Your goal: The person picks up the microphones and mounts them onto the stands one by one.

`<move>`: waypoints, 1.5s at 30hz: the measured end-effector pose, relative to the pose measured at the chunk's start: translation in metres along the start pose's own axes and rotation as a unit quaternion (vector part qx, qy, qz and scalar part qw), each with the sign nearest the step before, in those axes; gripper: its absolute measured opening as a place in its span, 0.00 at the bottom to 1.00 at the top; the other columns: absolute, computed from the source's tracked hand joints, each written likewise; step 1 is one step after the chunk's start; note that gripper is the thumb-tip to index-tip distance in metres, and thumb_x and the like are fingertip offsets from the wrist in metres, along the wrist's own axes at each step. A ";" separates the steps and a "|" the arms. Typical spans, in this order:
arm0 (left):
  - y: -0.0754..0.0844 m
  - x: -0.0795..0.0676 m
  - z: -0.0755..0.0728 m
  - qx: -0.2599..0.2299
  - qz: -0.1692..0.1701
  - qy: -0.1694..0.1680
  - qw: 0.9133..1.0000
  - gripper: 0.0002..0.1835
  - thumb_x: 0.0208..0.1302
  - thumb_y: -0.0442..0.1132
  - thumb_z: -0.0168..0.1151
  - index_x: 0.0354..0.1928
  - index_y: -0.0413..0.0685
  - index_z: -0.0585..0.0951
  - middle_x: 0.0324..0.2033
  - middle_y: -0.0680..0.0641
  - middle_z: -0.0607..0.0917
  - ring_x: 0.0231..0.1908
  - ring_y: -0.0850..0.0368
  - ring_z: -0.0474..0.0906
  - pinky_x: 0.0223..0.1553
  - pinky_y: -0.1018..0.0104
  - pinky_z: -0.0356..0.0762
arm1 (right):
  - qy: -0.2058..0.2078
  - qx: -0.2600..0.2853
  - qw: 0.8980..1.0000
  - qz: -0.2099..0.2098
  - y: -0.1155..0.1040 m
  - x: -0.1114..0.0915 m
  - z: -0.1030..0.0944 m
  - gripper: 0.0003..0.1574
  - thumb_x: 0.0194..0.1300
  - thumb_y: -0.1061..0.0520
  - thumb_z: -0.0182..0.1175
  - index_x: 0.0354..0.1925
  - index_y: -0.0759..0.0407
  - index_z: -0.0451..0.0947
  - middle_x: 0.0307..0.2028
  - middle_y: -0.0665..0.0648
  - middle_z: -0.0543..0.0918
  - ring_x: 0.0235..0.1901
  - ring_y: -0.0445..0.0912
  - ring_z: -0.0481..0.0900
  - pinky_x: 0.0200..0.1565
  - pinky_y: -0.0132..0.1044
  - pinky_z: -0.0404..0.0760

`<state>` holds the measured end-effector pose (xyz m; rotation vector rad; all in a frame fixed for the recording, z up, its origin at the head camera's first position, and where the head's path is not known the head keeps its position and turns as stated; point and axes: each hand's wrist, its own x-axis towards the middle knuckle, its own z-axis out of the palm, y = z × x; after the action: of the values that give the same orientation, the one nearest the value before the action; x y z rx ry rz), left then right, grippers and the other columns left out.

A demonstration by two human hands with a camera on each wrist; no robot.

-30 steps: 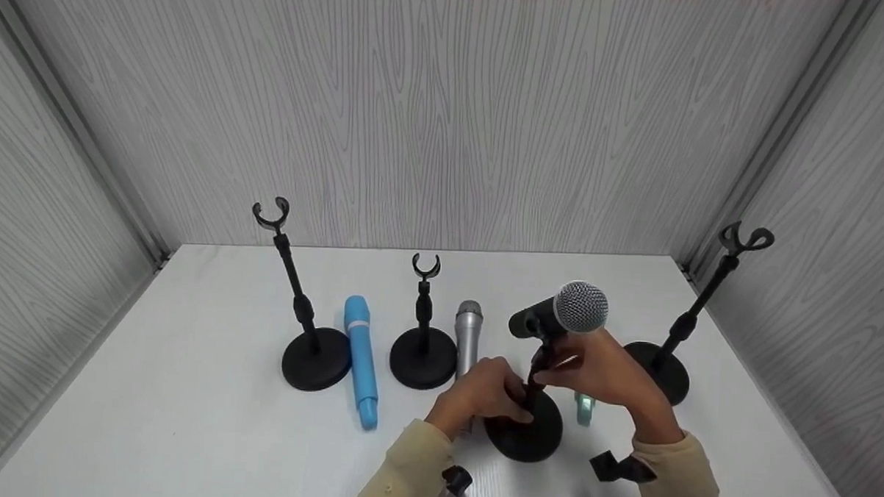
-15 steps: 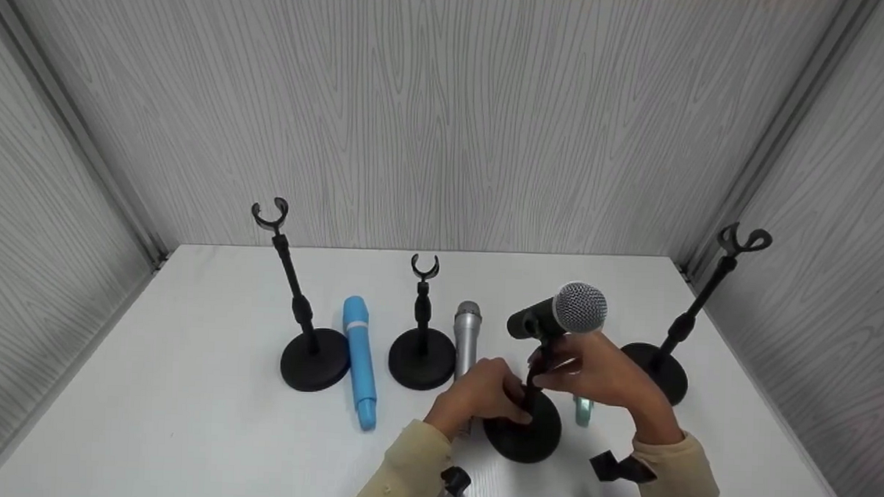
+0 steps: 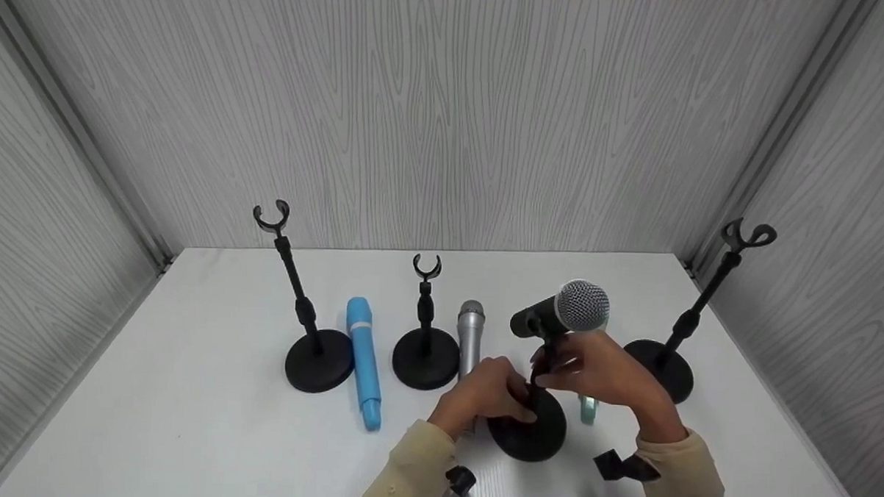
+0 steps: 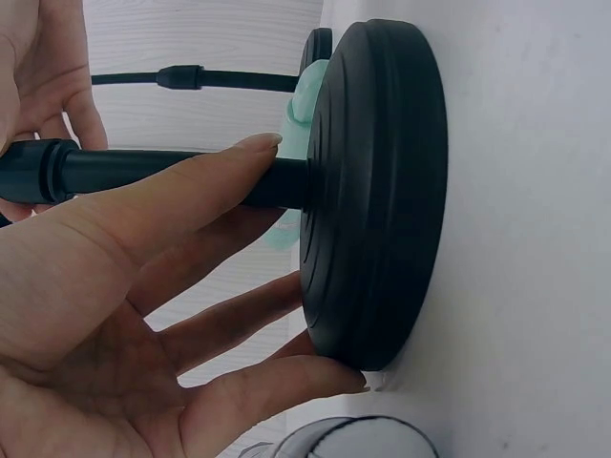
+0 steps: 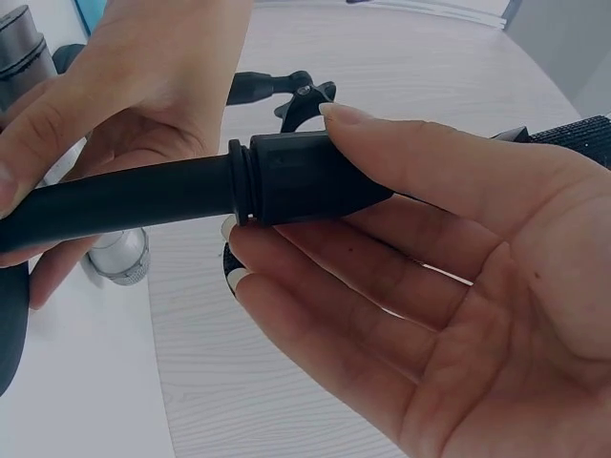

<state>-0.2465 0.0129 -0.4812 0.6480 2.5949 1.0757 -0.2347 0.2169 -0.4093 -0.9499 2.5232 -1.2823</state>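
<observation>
A black microphone (image 3: 581,306) with a silver mesh head sits tilted in the clip of a black round-based stand (image 3: 538,442). Low on its pole, my left hand (image 3: 485,391) grips with thumb and fingers; in the left wrist view, other fingertips touch the edge of the round base (image 4: 387,191). Higher up, just below the microphone, my right hand (image 3: 604,368) pinches the stand's thicker collar (image 5: 305,176) between thumb and fingers. A silver microphone (image 3: 470,334) lies beside the left hand, partly hidden by it. Behind the right hand, a mint-green microphone (image 3: 588,409) shows only in part.
Two stands with vacant clips rise at left and centre: a tall stand (image 3: 319,360) and a short stand (image 3: 425,360). Between them lies a blue microphone (image 3: 365,367). Another tall stand (image 3: 666,370) is at right. Grey wood-grain panels (image 3: 432,116) enclose the white table (image 3: 185,445).
</observation>
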 end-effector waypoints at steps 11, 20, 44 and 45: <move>0.000 0.002 0.000 -0.005 -0.014 -0.006 1.000 0.11 0.49 0.42 0.83 0.34 0.48 0.93 0.28 0.54 0.93 0.30 0.69 0.81 0.35 0.75 0.80 | 0.002 -0.010 1.000 0.014 -0.003 0.001 -0.002 0.13 0.61 0.61 0.73 0.44 0.62 0.85 0.42 0.60 0.90 0.42 0.47 0.90 0.45 0.31 0.86; -0.004 -0.001 -0.001 -0.001 -0.014 -0.003 1.000 0.10 0.48 0.41 0.84 0.33 0.49 0.93 0.27 0.54 0.92 0.30 0.70 0.80 0.36 0.74 0.79 | -0.002 0.017 0.999 0.027 -0.002 0.002 0.003 0.12 0.61 0.61 0.73 0.44 0.63 0.85 0.42 0.61 0.90 0.44 0.48 0.90 0.46 0.31 0.86; -0.003 0.001 0.002 -0.020 0.003 -0.006 1.000 0.07 0.49 0.39 0.83 0.31 0.48 0.93 0.25 0.54 0.92 0.26 0.70 0.79 0.33 0.76 0.79 | -0.034 0.010 0.999 0.004 0.001 -0.001 -0.001 0.13 0.66 0.67 0.66 0.49 0.65 0.84 0.47 0.64 0.88 0.49 0.57 0.89 0.53 0.36 0.86; -0.002 0.001 0.002 -0.020 0.003 -0.006 1.000 0.07 0.49 0.39 0.83 0.30 0.48 0.93 0.25 0.54 0.91 0.26 0.70 0.79 0.33 0.76 0.78 | -0.030 0.009 1.000 0.003 0.001 -0.001 -0.001 0.13 0.66 0.66 0.67 0.49 0.65 0.84 0.47 0.64 0.88 0.49 0.57 0.89 0.52 0.36 0.86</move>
<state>-0.2472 0.0130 -0.4843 0.6519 2.5571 1.1194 -0.2348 0.2185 -0.4098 -0.9625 2.4636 -1.2535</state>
